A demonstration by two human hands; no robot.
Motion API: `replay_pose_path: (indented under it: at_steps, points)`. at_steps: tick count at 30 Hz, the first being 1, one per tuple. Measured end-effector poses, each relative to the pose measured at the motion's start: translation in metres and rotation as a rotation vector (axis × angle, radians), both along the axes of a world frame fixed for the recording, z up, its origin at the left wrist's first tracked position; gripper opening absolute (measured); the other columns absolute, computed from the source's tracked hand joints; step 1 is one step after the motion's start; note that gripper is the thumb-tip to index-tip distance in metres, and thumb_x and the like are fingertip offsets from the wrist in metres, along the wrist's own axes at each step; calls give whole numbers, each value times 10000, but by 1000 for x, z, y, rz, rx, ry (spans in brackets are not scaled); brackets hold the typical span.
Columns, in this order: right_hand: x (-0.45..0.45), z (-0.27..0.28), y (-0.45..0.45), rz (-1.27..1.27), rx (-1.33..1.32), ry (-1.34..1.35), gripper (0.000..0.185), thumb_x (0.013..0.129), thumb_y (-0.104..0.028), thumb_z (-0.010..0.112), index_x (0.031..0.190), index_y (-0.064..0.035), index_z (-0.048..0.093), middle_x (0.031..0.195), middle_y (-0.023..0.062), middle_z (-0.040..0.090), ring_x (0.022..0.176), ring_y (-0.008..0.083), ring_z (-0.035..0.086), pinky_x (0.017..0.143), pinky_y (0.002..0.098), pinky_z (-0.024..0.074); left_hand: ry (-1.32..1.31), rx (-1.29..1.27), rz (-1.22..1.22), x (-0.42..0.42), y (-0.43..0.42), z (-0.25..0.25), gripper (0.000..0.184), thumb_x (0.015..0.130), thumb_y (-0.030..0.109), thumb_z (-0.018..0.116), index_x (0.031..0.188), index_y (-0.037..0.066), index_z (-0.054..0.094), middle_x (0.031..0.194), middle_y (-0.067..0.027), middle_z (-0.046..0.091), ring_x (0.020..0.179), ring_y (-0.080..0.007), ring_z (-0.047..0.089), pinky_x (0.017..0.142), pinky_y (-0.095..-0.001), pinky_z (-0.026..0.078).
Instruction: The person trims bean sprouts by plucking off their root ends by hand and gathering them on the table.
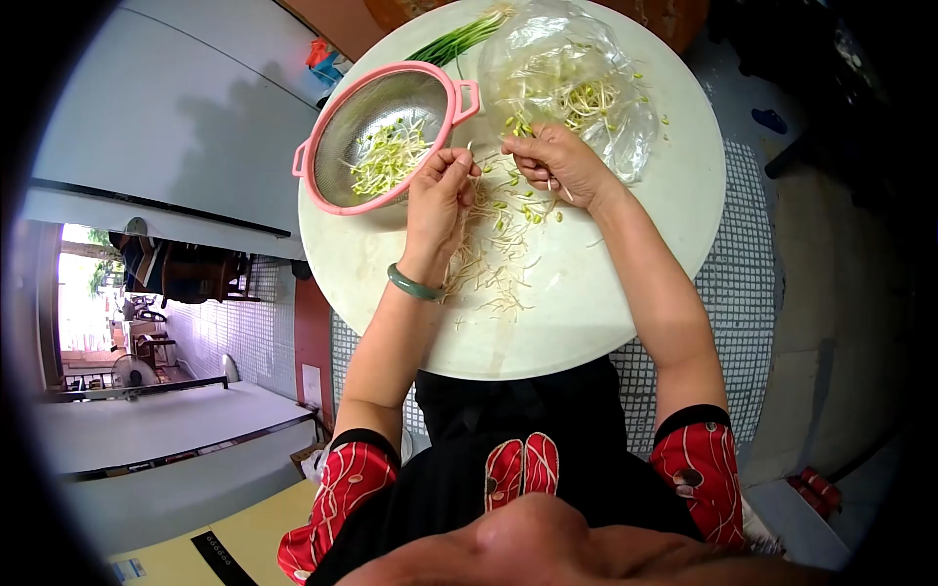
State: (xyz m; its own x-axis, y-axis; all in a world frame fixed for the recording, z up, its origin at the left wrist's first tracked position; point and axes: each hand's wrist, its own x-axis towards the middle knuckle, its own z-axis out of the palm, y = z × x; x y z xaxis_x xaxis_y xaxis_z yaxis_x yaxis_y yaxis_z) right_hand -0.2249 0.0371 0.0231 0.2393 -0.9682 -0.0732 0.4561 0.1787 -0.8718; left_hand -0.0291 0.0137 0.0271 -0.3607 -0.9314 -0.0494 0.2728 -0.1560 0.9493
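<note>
My left hand (445, 195), with a green bangle (414, 284) at its wrist, is pinched closed on a bean sprout beside the colander. My right hand (562, 166) is closed around a few bean sprouts, close to the front of the plastic bag. The pink-rimmed mesh colander (455, 105) holds a heap of sprouts (391, 158) with yellow-green heads. More sprouts lie in the clear plastic bag (625, 146). Between and below my hands, thin root ends and loose bits (493, 264) are scattered on the round white table (586, 303).
Green onions (456, 41) lie at the table's far edge, behind the colander. A few loose sprout bits are to the right of the bag. White cabinet surfaces stand at the left, and a dark slipper (769, 120) is on the floor at the right.
</note>
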Motion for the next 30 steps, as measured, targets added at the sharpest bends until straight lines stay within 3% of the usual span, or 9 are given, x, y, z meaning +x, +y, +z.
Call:
replay_pose_path:
  at_steps: [5,9,24,30]
  points:
    - [1,1,2,22,-5,72,316,917,-305,633,979,5,620,624,-64,411,479,12,344,407,168,257,170,77,66,-8,5,1,98,940,130,575,979,40,568,819,-28,578,575,-62,453,507,-188,362]
    - [5,1,0,-101,14,-3,355,928,-319,615,1048,15,606,637,-66,409,480,9,337,406,167,253,67,99,-27,-12,19,-1,118,935,141,590,987,38,568,813,-26,577,576,-64,459,518,-195,374]
    - [7,-1,-1,-207,-56,7,332,910,-300,643,1017,7,574,649,-64,409,511,10,336,430,169,259,1,203,-191,-5,31,-6,208,932,129,587,1094,-1,575,797,-30,572,580,-69,444,504,-193,365]
    - [13,2,1,-218,-71,53,311,900,-290,660,1025,-18,576,647,-66,419,511,9,327,435,175,245,30,234,-150,-7,36,5,206,929,121,574,1100,7,567,756,10,496,572,-65,417,488,-195,343]
